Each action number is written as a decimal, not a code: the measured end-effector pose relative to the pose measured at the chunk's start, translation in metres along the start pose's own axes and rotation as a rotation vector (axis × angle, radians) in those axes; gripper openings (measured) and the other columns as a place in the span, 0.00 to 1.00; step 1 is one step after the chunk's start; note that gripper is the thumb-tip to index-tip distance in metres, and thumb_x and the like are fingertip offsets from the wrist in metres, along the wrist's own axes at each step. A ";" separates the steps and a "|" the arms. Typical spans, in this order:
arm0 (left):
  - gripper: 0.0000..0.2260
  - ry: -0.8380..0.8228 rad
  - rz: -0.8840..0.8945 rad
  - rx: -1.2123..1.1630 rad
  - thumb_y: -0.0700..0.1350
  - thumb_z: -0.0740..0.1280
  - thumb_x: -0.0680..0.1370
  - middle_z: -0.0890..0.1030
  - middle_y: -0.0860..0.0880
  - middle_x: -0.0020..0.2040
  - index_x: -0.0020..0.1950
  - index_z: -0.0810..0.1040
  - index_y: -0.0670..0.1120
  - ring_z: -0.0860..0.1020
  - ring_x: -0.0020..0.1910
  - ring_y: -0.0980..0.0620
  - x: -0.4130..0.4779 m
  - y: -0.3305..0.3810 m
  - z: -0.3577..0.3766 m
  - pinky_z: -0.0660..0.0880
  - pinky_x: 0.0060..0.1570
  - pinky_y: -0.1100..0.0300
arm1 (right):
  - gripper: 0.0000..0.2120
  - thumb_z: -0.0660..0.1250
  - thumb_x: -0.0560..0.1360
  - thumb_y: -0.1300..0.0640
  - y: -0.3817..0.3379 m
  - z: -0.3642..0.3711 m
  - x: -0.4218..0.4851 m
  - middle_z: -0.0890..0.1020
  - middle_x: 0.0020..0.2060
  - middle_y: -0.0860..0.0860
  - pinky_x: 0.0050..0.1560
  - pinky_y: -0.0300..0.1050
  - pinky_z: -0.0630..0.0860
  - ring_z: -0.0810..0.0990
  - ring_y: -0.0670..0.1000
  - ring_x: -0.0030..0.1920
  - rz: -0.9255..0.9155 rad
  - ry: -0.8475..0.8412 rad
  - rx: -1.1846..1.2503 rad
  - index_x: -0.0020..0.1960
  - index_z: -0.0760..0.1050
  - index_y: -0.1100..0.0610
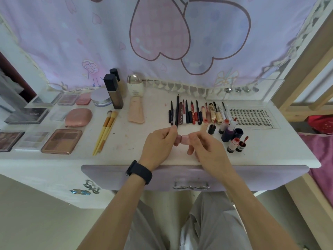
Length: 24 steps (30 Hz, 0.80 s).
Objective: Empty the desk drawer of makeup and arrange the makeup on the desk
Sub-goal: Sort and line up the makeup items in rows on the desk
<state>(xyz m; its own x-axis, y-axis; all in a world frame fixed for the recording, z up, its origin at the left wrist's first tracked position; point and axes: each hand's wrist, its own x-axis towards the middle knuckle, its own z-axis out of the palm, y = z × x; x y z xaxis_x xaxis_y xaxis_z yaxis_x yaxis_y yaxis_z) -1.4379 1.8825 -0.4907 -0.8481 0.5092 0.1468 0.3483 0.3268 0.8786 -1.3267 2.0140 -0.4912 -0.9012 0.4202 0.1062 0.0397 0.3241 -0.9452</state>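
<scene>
Over the front middle of the white desk (126, 141), my left hand (158, 143) and my right hand (203, 147) meet around a small pink makeup item (182, 139). The left fingers grip its darker pink end, the right fingers its lighter pink end. The purple drawer (111, 177) below the desk edge is closed. A row of pencils and liners (185, 112) lies just beyond my hands. Small lip tints and bottles (230, 134) stand to the right of my hands.
Palettes and compacts (61, 140) cover the left side. Two yellow brushes (106, 130) lie beside them. Tall bottles (114, 92), a jar and a peach tube (136, 110) stand at the back. A lash tray (252, 115) sits far right. A curtain hangs behind.
</scene>
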 end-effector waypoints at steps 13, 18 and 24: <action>0.22 0.013 0.007 0.022 0.54 0.56 0.82 0.82 0.65 0.35 0.34 0.79 0.50 0.78 0.37 0.67 -0.001 -0.001 0.004 0.67 0.36 0.76 | 0.14 0.61 0.79 0.36 -0.003 0.000 0.002 0.85 0.38 0.47 0.30 0.42 0.72 0.73 0.45 0.29 0.041 -0.015 0.012 0.51 0.79 0.43; 0.21 0.009 0.000 0.012 0.55 0.55 0.82 0.81 0.67 0.35 0.35 0.81 0.53 0.78 0.38 0.69 -0.002 0.000 0.004 0.68 0.38 0.77 | 0.09 0.69 0.80 0.50 0.000 -0.005 -0.004 0.83 0.48 0.43 0.34 0.42 0.75 0.75 0.54 0.33 -0.051 -0.036 0.034 0.59 0.76 0.40; 0.22 0.011 -0.002 0.021 0.58 0.54 0.80 0.81 0.67 0.35 0.34 0.80 0.51 0.79 0.39 0.67 -0.002 0.002 0.005 0.69 0.36 0.75 | 0.11 0.61 0.82 0.40 -0.002 -0.001 0.001 0.85 0.38 0.44 0.29 0.36 0.70 0.74 0.41 0.28 0.016 -0.015 -0.005 0.54 0.79 0.44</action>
<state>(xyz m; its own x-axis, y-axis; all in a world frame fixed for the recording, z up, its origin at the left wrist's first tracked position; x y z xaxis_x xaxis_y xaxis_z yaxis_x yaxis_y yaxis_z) -1.4332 1.8856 -0.4911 -0.8533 0.4994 0.1499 0.3543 0.3445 0.8694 -1.3276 2.0143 -0.4887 -0.9067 0.4130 0.0862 0.0567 0.3217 -0.9452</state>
